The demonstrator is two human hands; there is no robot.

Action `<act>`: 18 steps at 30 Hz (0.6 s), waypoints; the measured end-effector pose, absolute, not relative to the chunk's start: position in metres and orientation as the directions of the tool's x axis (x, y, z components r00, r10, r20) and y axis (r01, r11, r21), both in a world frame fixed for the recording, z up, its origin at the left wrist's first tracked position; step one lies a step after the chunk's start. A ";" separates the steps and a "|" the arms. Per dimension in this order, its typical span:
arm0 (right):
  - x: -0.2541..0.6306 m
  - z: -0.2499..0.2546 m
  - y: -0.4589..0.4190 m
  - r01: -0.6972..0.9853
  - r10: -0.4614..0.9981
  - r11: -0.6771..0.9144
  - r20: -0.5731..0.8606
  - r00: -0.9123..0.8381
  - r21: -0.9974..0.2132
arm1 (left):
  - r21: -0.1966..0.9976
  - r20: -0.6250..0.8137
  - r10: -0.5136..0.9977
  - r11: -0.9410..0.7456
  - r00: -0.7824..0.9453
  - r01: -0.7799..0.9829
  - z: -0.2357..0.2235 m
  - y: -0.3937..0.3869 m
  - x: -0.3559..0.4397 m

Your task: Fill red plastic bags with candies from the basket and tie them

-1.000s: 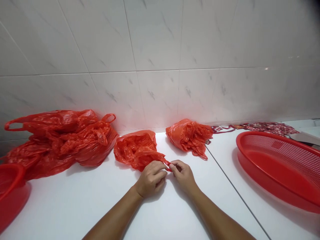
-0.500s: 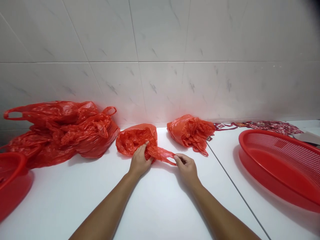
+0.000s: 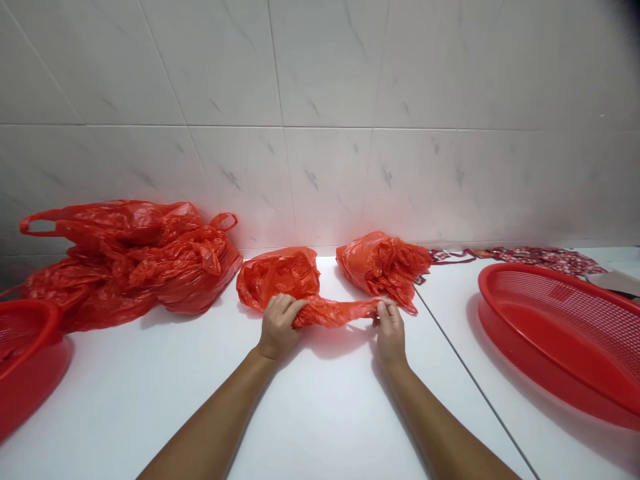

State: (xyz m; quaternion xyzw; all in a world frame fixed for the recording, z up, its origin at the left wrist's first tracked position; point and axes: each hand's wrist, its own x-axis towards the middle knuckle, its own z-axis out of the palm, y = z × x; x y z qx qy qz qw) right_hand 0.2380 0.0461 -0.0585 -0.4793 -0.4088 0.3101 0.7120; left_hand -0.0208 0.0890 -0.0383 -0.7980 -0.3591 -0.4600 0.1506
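Observation:
Between my hands stretches the top of a red plastic bag (image 3: 337, 312), drawn out in a flat strip above the white table (image 3: 330, 407). The bag's fuller body rests behind my left hand (image 3: 281, 327), against the foot of the wall. That hand is closed around the gathered plastic near the body, its thumb toward the right. My right hand (image 3: 391, 328) pinches the strip's far end between thumb and fingers. Just behind my right hand lies another crumpled red plastic bag (image 3: 383, 267), apart from the first one's body. What the bags contain is hidden.
A heap of red plastic bags (image 3: 135, 260) lies at the left by the tiled wall (image 3: 330, 173). One red basket (image 3: 35, 360) stands at the left edge, another red basket (image 3: 555, 347) at the right. Red-and-white patterned pieces (image 3: 550, 259) lie behind it. A seam runs across the table.
My right hand has moved right and slightly up, pulling the bag's end out longer and flatter. My left hand has closed further around the plastic. The view has shifted slightly.

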 end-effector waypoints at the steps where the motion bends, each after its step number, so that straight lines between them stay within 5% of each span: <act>1: 0.238 -0.057 0.044 -0.005 0.830 0.383 0.342 0.440 -0.924 | 0.054 0.840 0.404 -0.726 0.362 0.685 -0.038 0.085 -0.018; 5: 0.232 -0.048 0.032 0.278 0.813 0.531 0.574 0.099 -0.800 | -0.036 0.813 0.316 -0.811 0.489 0.585 -0.040 0.074 -0.005; 10: 0.216 -0.047 0.027 0.328 0.896 0.436 0.367 -0.251 -0.838 | -0.003 0.779 0.376 -0.799 0.503 0.602 -0.044 0.075 -0.004; 18: 0.227 -0.057 0.044 -0.158 0.954 0.185 0.139 0.264 -0.970 | 0.171 0.551 0.665 -0.681 0.504 0.712 -0.042 0.084 -0.010</act>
